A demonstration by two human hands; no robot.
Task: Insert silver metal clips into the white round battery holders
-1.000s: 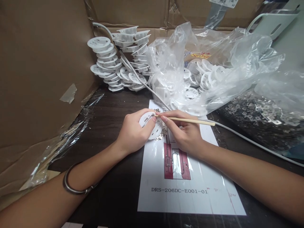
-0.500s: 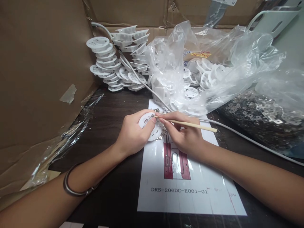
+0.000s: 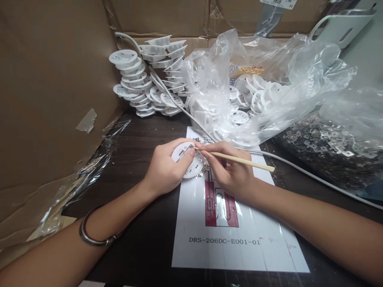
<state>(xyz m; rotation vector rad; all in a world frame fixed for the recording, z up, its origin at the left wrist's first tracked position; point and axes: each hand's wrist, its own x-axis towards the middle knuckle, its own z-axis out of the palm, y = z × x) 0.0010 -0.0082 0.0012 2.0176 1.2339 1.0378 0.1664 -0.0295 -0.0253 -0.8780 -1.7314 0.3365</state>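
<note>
Between the thumb and fingers of my left hand (image 3: 167, 165) is a round white plastic disc (image 3: 196, 164) with small slots cut in it. My right hand (image 3: 230, 163) pinches a thin wooden stick (image 3: 245, 159), its tip against the disc near my left thumb. What lies right under the tip is hard to make out. A small heap of shiny metal clips (image 3: 206, 168) shows behind and beside the disc. Under both hands lies a printed sheet (image 3: 197, 255) with a red-and-white drawing.
Stacked white discs (image 3: 128, 73) stand at the back left. A clear plastic bag (image 3: 215, 79) holds more discs at the back. On the right is a bag of metal pieces (image 3: 323, 147). A grey cable (image 3: 170, 93) crosses the table; cardboard (image 3: 54, 79) walls the left.
The disc has tilted slightly, showing more of its face, and has shifted a little left. The stick stays against it in my right hand.
</note>
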